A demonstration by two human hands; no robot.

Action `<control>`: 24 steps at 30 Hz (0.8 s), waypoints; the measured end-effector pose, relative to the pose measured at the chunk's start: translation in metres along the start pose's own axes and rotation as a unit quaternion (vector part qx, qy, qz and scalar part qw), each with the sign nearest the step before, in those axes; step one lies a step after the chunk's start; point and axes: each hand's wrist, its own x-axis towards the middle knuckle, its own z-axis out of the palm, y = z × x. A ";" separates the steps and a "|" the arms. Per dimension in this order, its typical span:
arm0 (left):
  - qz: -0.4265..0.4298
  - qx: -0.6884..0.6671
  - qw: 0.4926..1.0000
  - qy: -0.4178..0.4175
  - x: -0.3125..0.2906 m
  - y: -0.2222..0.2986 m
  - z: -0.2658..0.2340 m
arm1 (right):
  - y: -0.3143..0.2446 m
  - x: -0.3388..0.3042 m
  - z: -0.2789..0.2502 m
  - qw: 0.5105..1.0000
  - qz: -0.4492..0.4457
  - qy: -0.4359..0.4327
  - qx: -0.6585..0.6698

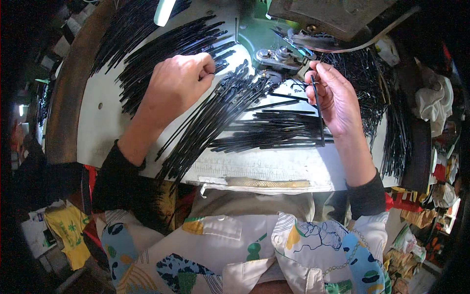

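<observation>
My right hand pinches a thin black strip, which hangs down from the fingers toward the table's near side. Curled closed, my left hand hovers over a fanned pile of black strips. What its fingers hold, if anything, is hidden. Between the hands, a bundle of black strips slants from the metal machine part down over the table's near edge. Another stack of black strips lies crosswise, close to my right wrist.
A dark machine body overhangs the far right. Blue-handled snips lie beside the metal part. Tangled black strips heap up beyond my right hand. A printed ruler scale runs along the white tabletop near its front edge.
</observation>
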 end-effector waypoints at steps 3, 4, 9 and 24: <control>-0.021 -0.025 0.999 0.001 0.004 -0.002 0.003 | -0.002 -0.001 0.002 1.000 0.007 -0.016 -0.018; -0.023 -0.033 0.999 0.004 0.006 -0.003 0.004 | -0.003 -0.001 0.002 0.998 0.022 -0.034 -0.045; -0.042 -0.138 0.989 -0.022 0.015 0.005 -0.001 | -0.008 -0.006 0.014 0.978 0.064 -0.108 -0.166; -0.052 -0.314 0.948 -0.021 0.041 0.040 0.018 | -0.005 0.002 0.022 0.958 0.037 -0.152 -0.239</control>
